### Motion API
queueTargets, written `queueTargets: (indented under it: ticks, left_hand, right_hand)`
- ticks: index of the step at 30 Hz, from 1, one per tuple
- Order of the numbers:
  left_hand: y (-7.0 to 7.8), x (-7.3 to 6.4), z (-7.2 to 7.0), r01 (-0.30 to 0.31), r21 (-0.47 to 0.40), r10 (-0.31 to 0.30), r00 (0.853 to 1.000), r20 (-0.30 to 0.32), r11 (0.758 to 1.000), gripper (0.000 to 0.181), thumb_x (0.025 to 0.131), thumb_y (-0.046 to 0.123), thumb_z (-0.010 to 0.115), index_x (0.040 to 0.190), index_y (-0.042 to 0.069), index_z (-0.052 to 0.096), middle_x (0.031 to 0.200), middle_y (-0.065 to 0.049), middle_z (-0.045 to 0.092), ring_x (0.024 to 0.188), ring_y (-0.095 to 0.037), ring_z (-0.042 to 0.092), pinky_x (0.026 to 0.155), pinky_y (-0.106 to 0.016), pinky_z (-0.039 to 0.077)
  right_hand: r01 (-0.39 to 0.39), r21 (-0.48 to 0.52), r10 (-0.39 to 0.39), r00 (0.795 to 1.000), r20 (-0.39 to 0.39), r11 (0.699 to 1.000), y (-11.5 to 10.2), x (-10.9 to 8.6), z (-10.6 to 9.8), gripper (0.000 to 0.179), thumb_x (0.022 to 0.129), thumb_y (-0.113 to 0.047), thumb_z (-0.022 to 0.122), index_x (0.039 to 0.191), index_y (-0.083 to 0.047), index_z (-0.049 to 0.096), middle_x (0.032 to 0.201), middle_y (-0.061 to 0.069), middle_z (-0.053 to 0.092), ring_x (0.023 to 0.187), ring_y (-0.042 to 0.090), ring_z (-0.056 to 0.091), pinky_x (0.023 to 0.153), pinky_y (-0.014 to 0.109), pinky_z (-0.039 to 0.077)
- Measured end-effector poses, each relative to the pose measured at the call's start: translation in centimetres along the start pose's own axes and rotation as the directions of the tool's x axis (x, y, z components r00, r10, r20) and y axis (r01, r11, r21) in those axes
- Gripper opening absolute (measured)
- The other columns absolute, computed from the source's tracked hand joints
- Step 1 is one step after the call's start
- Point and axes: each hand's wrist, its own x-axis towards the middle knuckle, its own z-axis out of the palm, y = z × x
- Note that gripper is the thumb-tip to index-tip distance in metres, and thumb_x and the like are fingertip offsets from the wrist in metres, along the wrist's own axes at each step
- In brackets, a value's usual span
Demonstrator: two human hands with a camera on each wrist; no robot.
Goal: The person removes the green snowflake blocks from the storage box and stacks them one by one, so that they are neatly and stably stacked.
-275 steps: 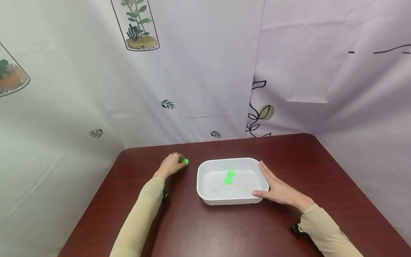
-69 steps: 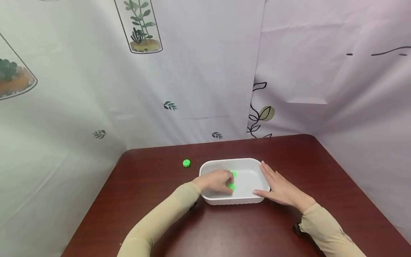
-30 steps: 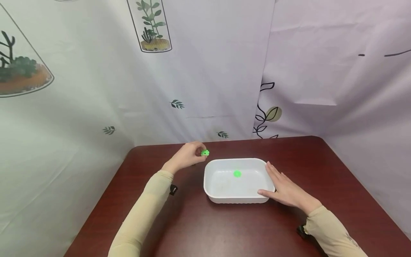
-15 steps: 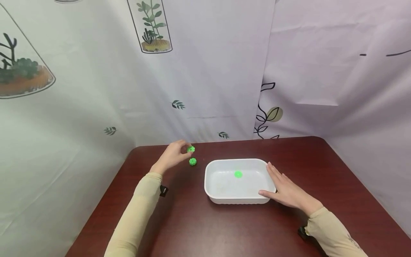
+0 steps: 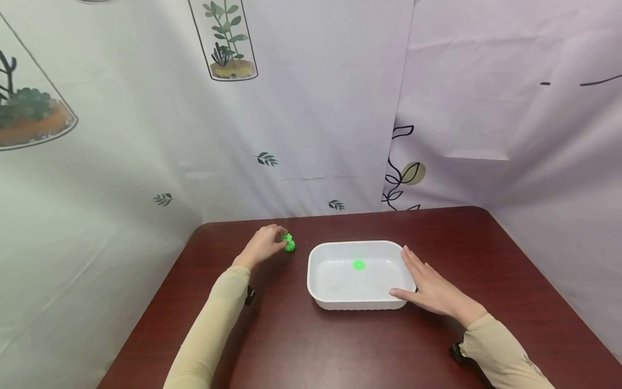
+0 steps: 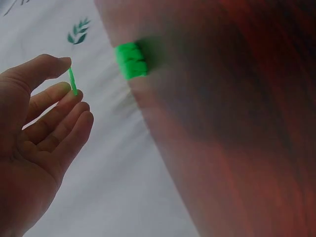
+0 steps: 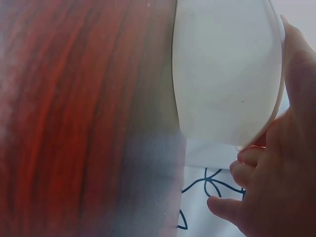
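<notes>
My left hand (image 5: 263, 246) pinches a thin bright green notched disc (image 5: 288, 236) between thumb and fingertips. In the left wrist view the disc (image 6: 72, 80) stands edge-on in the left hand (image 6: 44, 128), apart from a short green stack of discs (image 6: 131, 60) on the table. In the head view this stack (image 5: 290, 246) lies right beside the held disc. My right hand (image 5: 432, 286) rests against the right end of a white tray (image 5: 357, 303), fingers extended and thumb on its rim. One flat green disc (image 5: 358, 265) lies inside the tray.
The dark red wooden table (image 5: 335, 351) has rounded far corners. White printed cloth (image 5: 320, 108) hangs behind it and along both sides. In the right wrist view the tray's outer wall (image 7: 227, 64) fills the space beside the right hand (image 7: 276, 163).
One of the two discs in the tray was taken out by my left hand. It was carried left, and has since come down close to the stack. My right hand stays at the tray.
</notes>
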Motion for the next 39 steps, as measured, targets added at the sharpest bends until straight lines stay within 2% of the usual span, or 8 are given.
queueTargets:
  ticks: [6,12,23,39]
  left_hand:
    - [-0.5,0.3,1.4,0.013,0.035,-0.014,1.000,0.010,0.999,0.031,0.091,0.017,0.073,0.116,-0.001,0.070,0.111,-0.013,0.068,0.099,-0.027,0.066,0.086,-0.044,0.053]
    - [-0.6,0.6,2.2,0.042,0.044,-0.043,0.999,0.018,0.998,0.032,0.091,0.019,0.073,0.116,0.000,0.071,0.112,-0.013,0.068,0.098,-0.027,0.066,0.086,-0.046,0.053]
    - [-0.9,1.1,2.6,0.087,0.064,-0.090,0.995,0.053,0.994,0.033,0.092,0.022,0.073,0.118,0.002,0.071,0.112,-0.012,0.069,0.100,-0.027,0.066,0.087,-0.047,0.053]
    - [-1.0,1.0,3.0,0.097,0.062,-0.101,0.992,0.069,0.993,0.032,0.092,0.021,0.073,0.118,0.002,0.071,0.114,-0.012,0.069,0.105,-0.028,0.065,0.090,-0.047,0.052]
  right_hand:
    - [0.001,0.007,-0.001,1.000,-0.007,1.000,0.0,0.0,0.1,0.107,0.090,-0.065,0.063,0.159,0.002,0.016,0.165,0.022,0.013,0.149,0.042,0.022,0.115,0.063,0.023]
    - [-0.002,0.006,0.002,1.000,-0.006,1.000,0.1,0.0,0.2,0.107,0.090,-0.065,0.062,0.160,0.001,0.016,0.166,0.021,0.013,0.149,0.042,0.021,0.115,0.062,0.024]
    - [-0.009,0.010,0.009,1.000,-0.004,1.000,-0.1,0.1,0.0,0.107,0.090,-0.065,0.062,0.160,0.001,0.015,0.166,0.022,0.013,0.148,0.044,0.021,0.114,0.062,0.025]
    - [-0.006,0.008,0.006,1.000,-0.006,1.000,0.1,0.1,0.2,0.106,0.091,-0.064,0.062,0.160,0.000,0.013,0.167,0.019,0.010,0.149,0.043,0.020,0.114,0.062,0.024]
